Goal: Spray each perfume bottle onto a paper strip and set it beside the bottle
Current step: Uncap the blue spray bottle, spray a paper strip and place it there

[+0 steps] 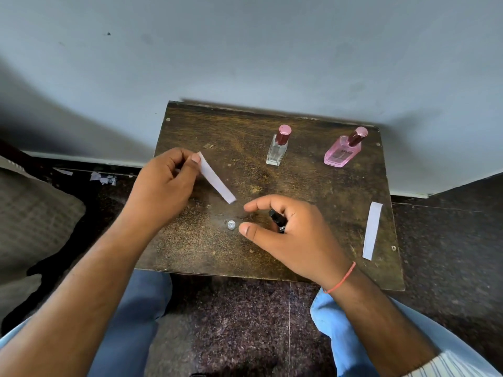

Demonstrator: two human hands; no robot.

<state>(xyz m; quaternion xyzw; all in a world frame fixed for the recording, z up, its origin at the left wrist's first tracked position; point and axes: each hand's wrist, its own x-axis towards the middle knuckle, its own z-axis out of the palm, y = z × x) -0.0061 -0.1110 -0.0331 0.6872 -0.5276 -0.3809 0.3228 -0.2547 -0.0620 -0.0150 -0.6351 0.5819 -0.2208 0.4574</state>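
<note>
Above the table (313, 191), your left hand (163, 183) pinches a paper strip (216, 177) at its upper end between thumb and fingers. Your right hand (288, 235) curls round a small black bottle (277, 220), forefinger and thumb extended.

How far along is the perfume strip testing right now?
None looks finished. In hand: the left hand pinches a paper strip while the right hand holds a small black bottle. Left: the clear bottle and pink bottle remain capped.
</note>
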